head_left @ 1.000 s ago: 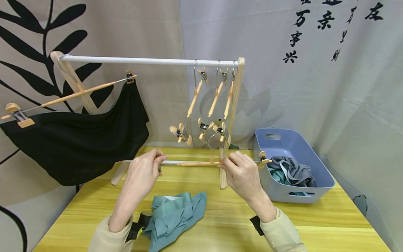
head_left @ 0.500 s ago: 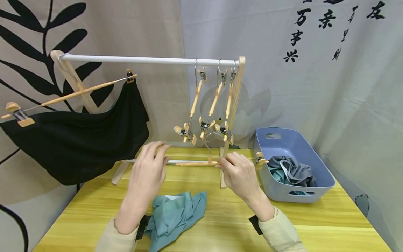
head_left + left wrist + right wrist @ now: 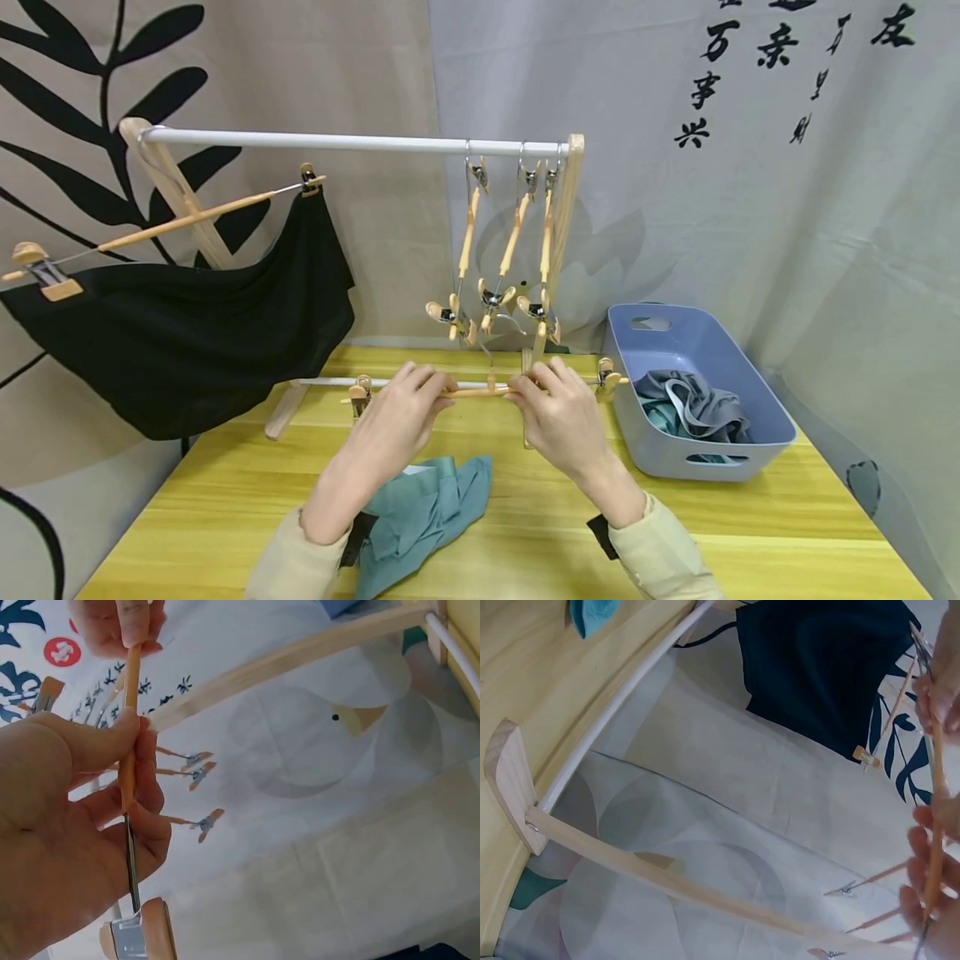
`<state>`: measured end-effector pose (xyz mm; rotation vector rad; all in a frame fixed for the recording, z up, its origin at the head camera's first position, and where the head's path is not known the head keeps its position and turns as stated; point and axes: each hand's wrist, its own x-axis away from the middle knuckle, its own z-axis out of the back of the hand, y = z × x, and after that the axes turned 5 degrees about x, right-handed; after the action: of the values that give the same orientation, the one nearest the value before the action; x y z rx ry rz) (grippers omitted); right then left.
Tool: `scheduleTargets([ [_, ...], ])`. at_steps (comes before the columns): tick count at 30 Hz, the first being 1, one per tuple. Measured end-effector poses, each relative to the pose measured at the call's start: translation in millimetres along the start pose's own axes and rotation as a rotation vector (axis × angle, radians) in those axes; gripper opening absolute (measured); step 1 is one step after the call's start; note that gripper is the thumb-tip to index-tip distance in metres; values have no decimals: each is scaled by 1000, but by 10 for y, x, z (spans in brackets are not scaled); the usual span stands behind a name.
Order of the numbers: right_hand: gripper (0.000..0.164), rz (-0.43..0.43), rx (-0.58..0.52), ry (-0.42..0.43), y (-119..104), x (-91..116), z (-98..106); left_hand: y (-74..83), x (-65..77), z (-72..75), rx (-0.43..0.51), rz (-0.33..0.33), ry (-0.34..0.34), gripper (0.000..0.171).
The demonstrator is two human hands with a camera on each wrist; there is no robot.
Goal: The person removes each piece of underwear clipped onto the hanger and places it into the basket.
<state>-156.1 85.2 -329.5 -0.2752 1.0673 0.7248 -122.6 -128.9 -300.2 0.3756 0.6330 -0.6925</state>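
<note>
Both hands hold a wooden clip hanger (image 3: 472, 392) level above the table, in front of the rack. My left hand (image 3: 401, 412) pinches its bar left of the hook; the left wrist view shows thumb and fingers around the wooden bar (image 3: 129, 769), with a clip (image 3: 142, 934) beyond them. On the other side of the hook, my right hand (image 3: 558, 412) pinches the same bar. One clip (image 3: 360, 396) sticks out past the left hand and another clip (image 3: 606, 379) past the right. Below the hands lies a crumpled teal cloth garment (image 3: 431, 517) on the table.
A rack with a white rail (image 3: 352, 143) stands behind. Three bare clip hangers (image 3: 512, 242) hang at its right end. A black garment (image 3: 210, 333) hangs clipped on a hanger at left. A blue basket (image 3: 701, 333) with grey and teal cloth stands at right.
My left hand has let go of the hanger's left end, moved right and taken the bar near the hook. The hanger has shifted slightly left; the right hand still holds it.
</note>
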Motion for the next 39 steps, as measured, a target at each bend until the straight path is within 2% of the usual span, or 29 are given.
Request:
scheduleTargets([
  [3, 23, 72, 20, 111, -79, -1, -38, 11, -1, 15, 11, 33, -3, 6],
  [5, 21, 153, 43, 181, -170, 11, -71, 12, 3, 28, 6, 45, -3, 6],
  [7, 19, 239, 52, 194, -286, 39, -125, 10, 7, 39, -4, 54, 0, 5],
  [8, 19, 269, 40, 166, -352, 61, -158, 8, 9, 45, -7, 58, 4, 5],
  [10, 16, 308, 5, 57, -482, 115, -248, 4, 12, 59, -11, 65, 7, 5],
  [12, 10, 312, -41, -105, -606, 187, -361, -2, 17, 72, -12, 69, 11, 5],
  [13, 12, 305, -60, -197, -662, 226, -421, -6, 19, 77, -11, 69, 13, 5],
  [20, 62, 215, -184, -863, -968, 442, -779, -18, 39, 96, -4, 67, 10, 6],
  [22, 70, 168, -216, -1009, -1042, 471, -848, -20, 42, 102, -9, 70, 10, 6],
  [25, 74, 138, -230, -1141, -1128, 499, -926, -25, 46, 107, -19, 71, 7, 6],
  [28, 69, 170, -203, -1202, -1166, 500, -968, -30, 51, 109, -23, 81, 2, 5],
  [31, 61, 212, -182, -1210, -1155, 492, -973, -36, 54, 112, -24, 96, 4, 5],
  [39, 43, 252, -260, -1097, -984, 521, -922, -77, 66, 137, -31, 135, 18, 6],
])
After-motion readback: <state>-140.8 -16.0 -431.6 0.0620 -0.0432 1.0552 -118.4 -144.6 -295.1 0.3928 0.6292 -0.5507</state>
